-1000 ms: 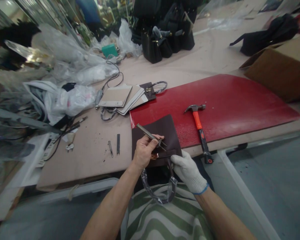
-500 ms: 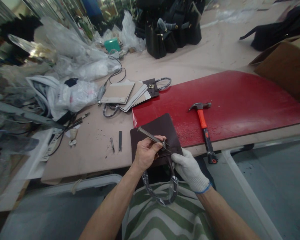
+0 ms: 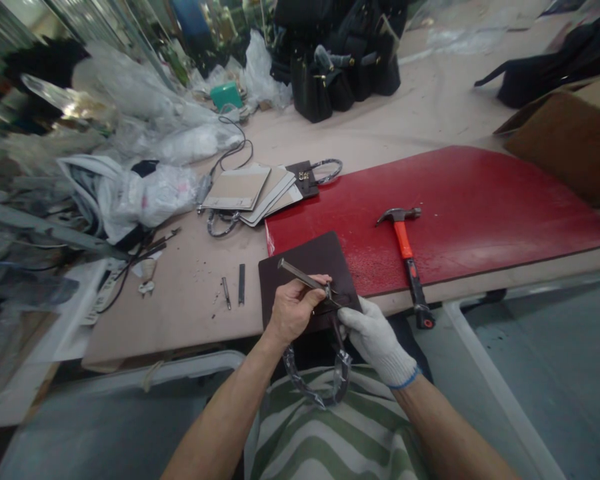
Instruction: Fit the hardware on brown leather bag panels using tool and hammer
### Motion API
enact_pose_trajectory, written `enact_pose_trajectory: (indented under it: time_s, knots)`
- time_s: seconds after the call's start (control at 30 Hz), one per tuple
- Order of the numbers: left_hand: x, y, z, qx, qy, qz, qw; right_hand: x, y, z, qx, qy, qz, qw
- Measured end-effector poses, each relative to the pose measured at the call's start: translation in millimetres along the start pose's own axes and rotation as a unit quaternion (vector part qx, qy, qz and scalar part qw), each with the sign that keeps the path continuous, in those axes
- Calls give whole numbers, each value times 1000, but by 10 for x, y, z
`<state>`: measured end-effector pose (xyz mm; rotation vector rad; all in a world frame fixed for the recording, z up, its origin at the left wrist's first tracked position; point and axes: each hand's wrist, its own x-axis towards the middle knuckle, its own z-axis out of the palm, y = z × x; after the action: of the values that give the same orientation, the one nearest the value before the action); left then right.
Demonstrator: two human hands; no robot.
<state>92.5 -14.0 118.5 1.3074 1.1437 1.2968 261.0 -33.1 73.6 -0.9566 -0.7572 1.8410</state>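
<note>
My bare left hand (image 3: 294,308) is closed round a thin metal tool (image 3: 300,273), whose tip slants down to the right over a dark brown leather panel (image 3: 307,257). In a white knit glove, my right hand (image 3: 377,340) pinches the panel's right edge near the tool's tip. A handle wrapped in clear plastic (image 3: 320,397) hangs from the panel over my lap. Small metal fittings show beside my left fingers, partly hidden by them.
A claw hammer (image 3: 405,250) lies on the red board (image 3: 460,213) to the right. Left are two small metal tools (image 3: 241,285) and stacked panels (image 3: 237,189). Black bags (image 3: 310,87) stand behind; a cardboard box (image 3: 565,140) is at right.
The leather panel and its handle have shifted slightly left. Both hands keep their holds, and the tool has tilted a little with its tip still over the panel.
</note>
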Motion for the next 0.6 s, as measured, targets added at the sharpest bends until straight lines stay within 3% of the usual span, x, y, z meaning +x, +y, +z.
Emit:
enact_pose_trajectory:
  time_s: [0.3, 0.6]
  knots:
    - [-28, 29, 23, 45, 23, 38, 998, -89, -261, -47, -131, -81, 2, 988]
    - [12, 125, 14, 15, 34, 8, 999, -64, -254, 37, -40, -95, 4, 995]
